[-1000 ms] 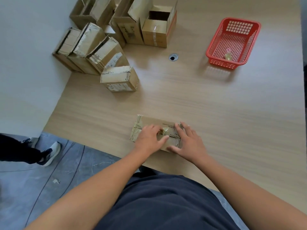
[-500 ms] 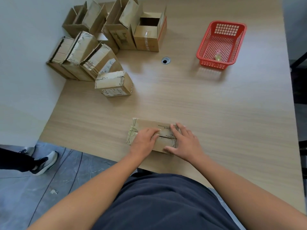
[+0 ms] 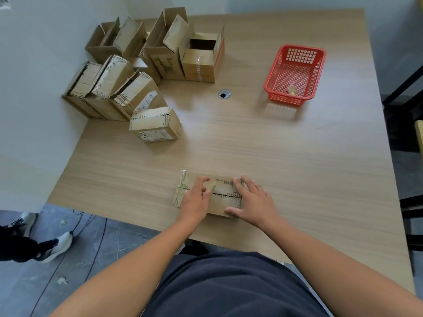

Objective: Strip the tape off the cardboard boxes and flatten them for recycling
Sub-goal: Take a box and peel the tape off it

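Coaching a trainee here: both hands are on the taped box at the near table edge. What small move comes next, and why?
Probably pinch the raised tape tab with the left hand and peel along the seam; the taped box is shut, and the right hand lies flat on its end, steadying it.

My left hand point(image 3: 195, 199) has curled its fingers point(image 3: 204, 180) to pinch a tape point(image 3: 214, 186) scrap at the box's point(image 3: 225, 202) centre seam.
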{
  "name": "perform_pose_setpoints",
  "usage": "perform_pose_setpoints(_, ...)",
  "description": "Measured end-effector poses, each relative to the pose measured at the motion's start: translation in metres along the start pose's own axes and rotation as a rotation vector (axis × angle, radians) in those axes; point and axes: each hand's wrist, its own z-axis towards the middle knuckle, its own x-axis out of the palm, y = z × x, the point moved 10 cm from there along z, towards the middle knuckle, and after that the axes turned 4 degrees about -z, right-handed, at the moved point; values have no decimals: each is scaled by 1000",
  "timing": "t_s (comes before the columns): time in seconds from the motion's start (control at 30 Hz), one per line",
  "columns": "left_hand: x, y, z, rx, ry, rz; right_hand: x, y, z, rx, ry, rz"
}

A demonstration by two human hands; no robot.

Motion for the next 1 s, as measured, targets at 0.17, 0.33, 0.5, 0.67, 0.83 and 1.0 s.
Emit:
perform_pose_setpoints(0.17, -1, 17, 7, -73, -25, -56, -2, 2, -1, 5, 3, -24)
perform_pose_setpoints(0.33, 8, 13, -1, 9, -44, 179, -2, 3, 0, 18, 16, -37)
perform_pose_setpoints(0.5, 5, 11, -5, 20, -54, 242, -2, 3, 1, 26, 10, -36)
perform_pose_setpoints(0.67, -3, 9, -2, 9, -67, 166, 0, 4, 0, 25, 9, -40)
perform_pose_setpoints(0.83, 1, 9, -3, 77, -55, 246, -1, 4, 0, 17, 6, -59)
perform_pose_setpoints(1.0, -6, 11, 9, 52, -99, 275, 0, 4, 1, 27, 11, -77)
